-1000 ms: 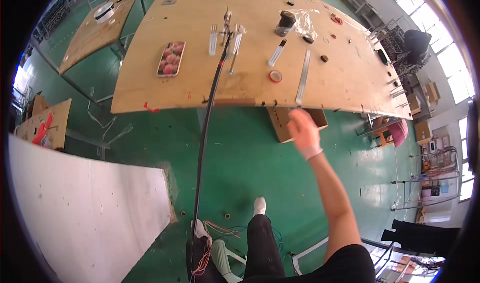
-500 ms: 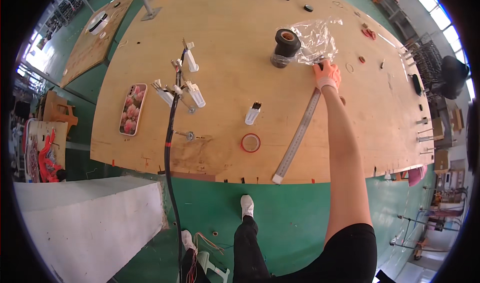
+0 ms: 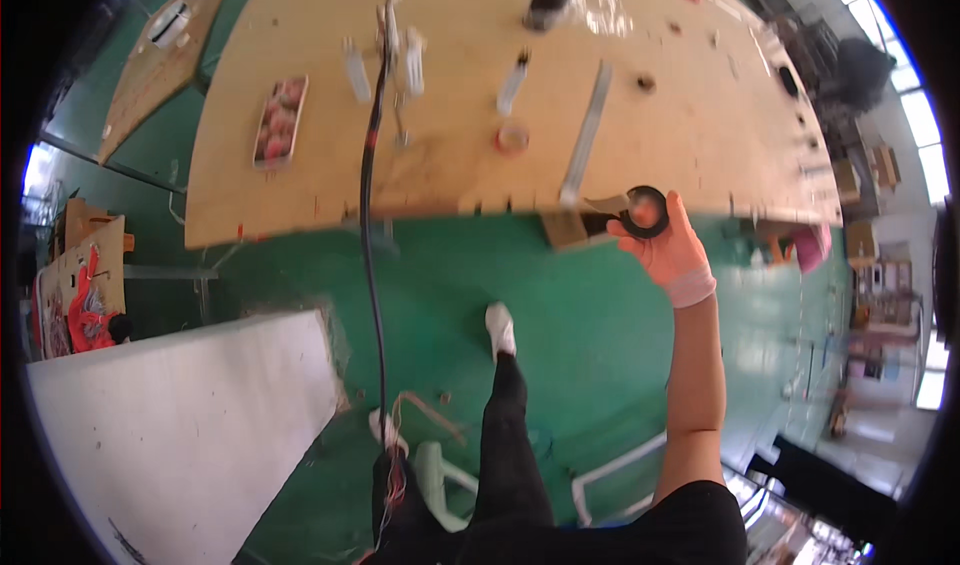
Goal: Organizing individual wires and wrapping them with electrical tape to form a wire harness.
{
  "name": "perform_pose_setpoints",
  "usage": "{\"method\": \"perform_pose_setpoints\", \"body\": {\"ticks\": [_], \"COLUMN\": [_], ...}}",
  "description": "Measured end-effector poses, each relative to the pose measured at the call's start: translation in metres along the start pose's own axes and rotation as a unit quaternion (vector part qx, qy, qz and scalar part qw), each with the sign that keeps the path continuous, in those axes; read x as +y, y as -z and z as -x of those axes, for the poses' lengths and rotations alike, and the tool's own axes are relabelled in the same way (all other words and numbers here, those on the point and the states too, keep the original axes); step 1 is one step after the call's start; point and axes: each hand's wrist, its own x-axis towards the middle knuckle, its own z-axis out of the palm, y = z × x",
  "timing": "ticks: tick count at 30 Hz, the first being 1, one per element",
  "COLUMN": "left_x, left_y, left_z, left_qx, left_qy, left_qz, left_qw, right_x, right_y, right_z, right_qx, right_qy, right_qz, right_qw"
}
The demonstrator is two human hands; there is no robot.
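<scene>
My right hand (image 3: 676,255), in a pale orange glove, is raised just off the table's front edge. Its fingers are closed around a roll of black tape (image 3: 660,229), whose round hole faces up toward me. A steel ruler (image 3: 588,130) lies on the wooden table (image 3: 460,180) close by, its near end at the edge. To its left are a red tape ring (image 3: 512,140) and a white connector (image 3: 512,85) with a dark tip. More black tape rolls (image 3: 548,3) stand beside crumpled clear plastic wrap (image 3: 600,7). My left hand is out of the picture.
A long black cable (image 3: 368,195) runs from white connectors (image 3: 414,63) on the table down past its front edge. A flowered phone (image 3: 281,123) lies on the left. Below are a white block (image 3: 190,425), a pale green stool (image 3: 430,480) and loose wires (image 3: 425,410).
My right hand has come back from beside the plastic wrap to the table's front edge, lifting the roll of black tape. The whole view has shifted, showing more floor.
</scene>
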Motion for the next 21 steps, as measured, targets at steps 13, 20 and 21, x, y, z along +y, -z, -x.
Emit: {"method": "perform_pose_setpoints", "body": {"ticks": [13,20,21], "left_x": [0.036,0.064,0.064], "left_y": [0.003,-0.023,-0.030], "left_z": [0.084,0.081,0.073], "left_qx": [0.059,-0.010,-0.014], "left_qy": [-0.042,-0.102,-0.091], "left_qz": [0.245,0.382,0.393], "left_qw": [0.967,0.919,0.915], "right_x": [0.329,0.377,0.384], "right_y": [-0.081,-0.077,-0.072], "right_z": [0.229,0.310,0.319], "right_qx": [-0.184,-0.191,-0.200], "right_qy": [-0.087,-0.062,-0.058], "right_qz": [-0.005,0.159,0.190], "right_qw": [0.979,0.967,0.960]}}
